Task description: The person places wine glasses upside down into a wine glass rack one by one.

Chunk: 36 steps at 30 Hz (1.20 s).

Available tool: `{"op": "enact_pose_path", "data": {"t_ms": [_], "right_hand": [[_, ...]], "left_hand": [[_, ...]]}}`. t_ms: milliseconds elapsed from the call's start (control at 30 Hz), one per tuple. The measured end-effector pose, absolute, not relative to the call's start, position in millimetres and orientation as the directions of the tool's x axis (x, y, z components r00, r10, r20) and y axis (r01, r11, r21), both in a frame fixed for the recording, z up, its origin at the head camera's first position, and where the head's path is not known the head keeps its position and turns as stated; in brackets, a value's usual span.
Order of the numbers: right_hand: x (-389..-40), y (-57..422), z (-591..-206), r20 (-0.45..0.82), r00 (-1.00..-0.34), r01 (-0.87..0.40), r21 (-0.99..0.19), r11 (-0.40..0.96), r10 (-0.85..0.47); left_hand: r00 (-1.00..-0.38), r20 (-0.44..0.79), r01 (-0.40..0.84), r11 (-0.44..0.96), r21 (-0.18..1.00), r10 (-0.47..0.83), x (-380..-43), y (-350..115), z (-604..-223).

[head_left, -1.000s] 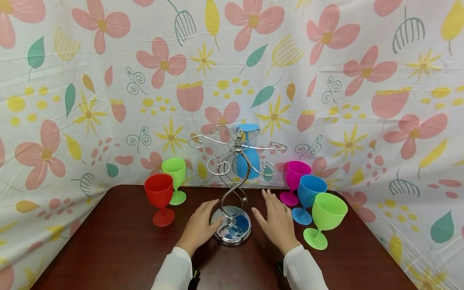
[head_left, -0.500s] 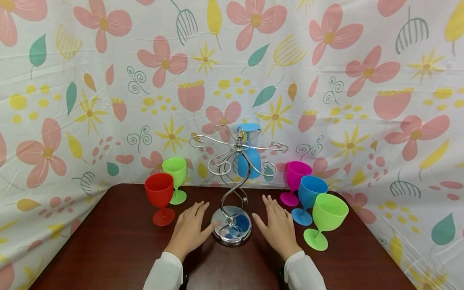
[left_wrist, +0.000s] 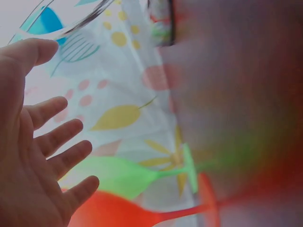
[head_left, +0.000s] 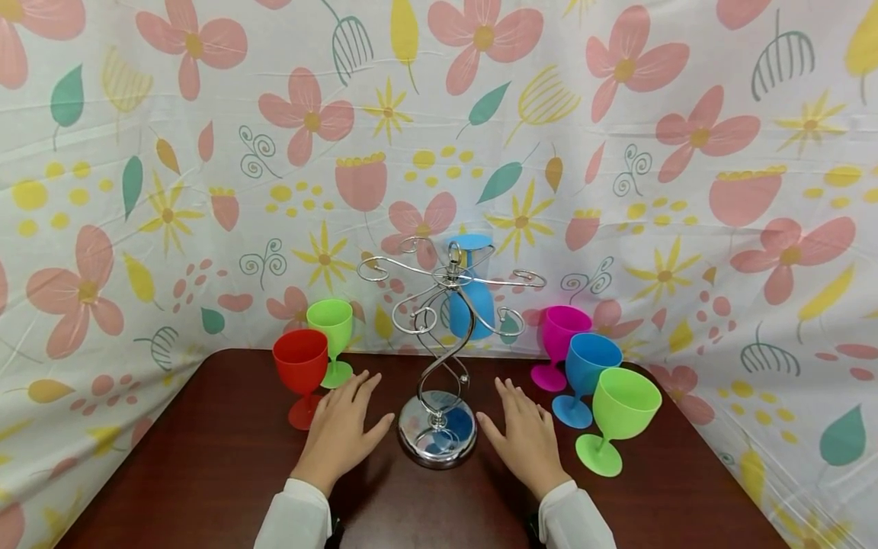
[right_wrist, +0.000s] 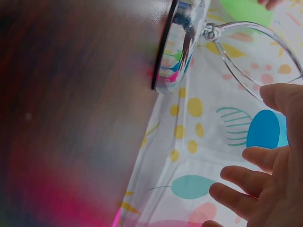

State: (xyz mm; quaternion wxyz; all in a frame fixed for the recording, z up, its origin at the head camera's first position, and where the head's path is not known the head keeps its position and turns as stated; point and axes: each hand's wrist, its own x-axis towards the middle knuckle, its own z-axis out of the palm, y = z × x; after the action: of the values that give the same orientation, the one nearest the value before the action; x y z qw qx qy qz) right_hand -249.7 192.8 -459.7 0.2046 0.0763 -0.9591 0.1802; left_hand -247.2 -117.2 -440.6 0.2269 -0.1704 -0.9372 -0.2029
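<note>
A chrome goblet rack [head_left: 439, 438] with curled wire arms stands mid-table, and one blue goblet [head_left: 472, 305] hangs upside down from a rear arm. Left of its round base, my left hand [head_left: 339, 438] hovers with fingers spread, partly covering the foot of the red goblet [head_left: 300, 362]. My right hand [head_left: 524, 442] is on the base's other side, fingers extended and holding nothing. Behind the red goblet stands a green goblet [head_left: 330, 324]. On the right, a magenta goblet [head_left: 564, 332], another blue goblet [head_left: 591, 366] and a second green goblet [head_left: 624, 404] stand upright in a row.
All of this is on a dark brown table [head_left: 185, 457]. A white cloth with flower and leaf prints [head_left: 439, 114] hangs behind and along both sides of the table, close to the table's back edge.
My left hand has moved left, away from the rack's base and towards the red goblet. The right hand has drawn back slightly. The rack and goblets have not moved.
</note>
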Motion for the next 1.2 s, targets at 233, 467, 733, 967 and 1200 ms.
{"op": "enact_pose_path", "data": {"t_ms": [233,467,733,967,1200], "right_hand": [[-248.8,192.5,-459.8,0.414,-0.908,-0.217,-0.323,0.921,-0.069],[-248.3,192.6,-460.3,0.409,-0.909,-0.22,-0.324,0.92,-0.073],[-249.8,192.4,-461.3,0.4,-0.914,-0.215,-0.327,0.92,-0.072],[-250.3,192.8,-460.7,0.388,-0.919,-0.209,-0.334,0.919,-0.067],[-250.4,193.7,-461.4,0.368,-0.928,-0.196,-0.34,0.92,-0.062]], "left_hand": [[-0.708,0.682,0.455,0.856,0.244,0.182,-241.9,-129.3,-413.7],[-0.644,0.761,0.408,0.877,0.253,0.08,-237.9,-149.8,-402.7],[-0.713,0.698,0.342,0.903,0.262,0.067,-240.0,-166.6,-407.5],[-0.615,0.784,0.393,0.894,0.213,0.084,-241.7,-170.2,-408.2],[-0.599,0.801,0.373,0.888,0.27,0.008,-240.2,-169.7,-408.0]]}}
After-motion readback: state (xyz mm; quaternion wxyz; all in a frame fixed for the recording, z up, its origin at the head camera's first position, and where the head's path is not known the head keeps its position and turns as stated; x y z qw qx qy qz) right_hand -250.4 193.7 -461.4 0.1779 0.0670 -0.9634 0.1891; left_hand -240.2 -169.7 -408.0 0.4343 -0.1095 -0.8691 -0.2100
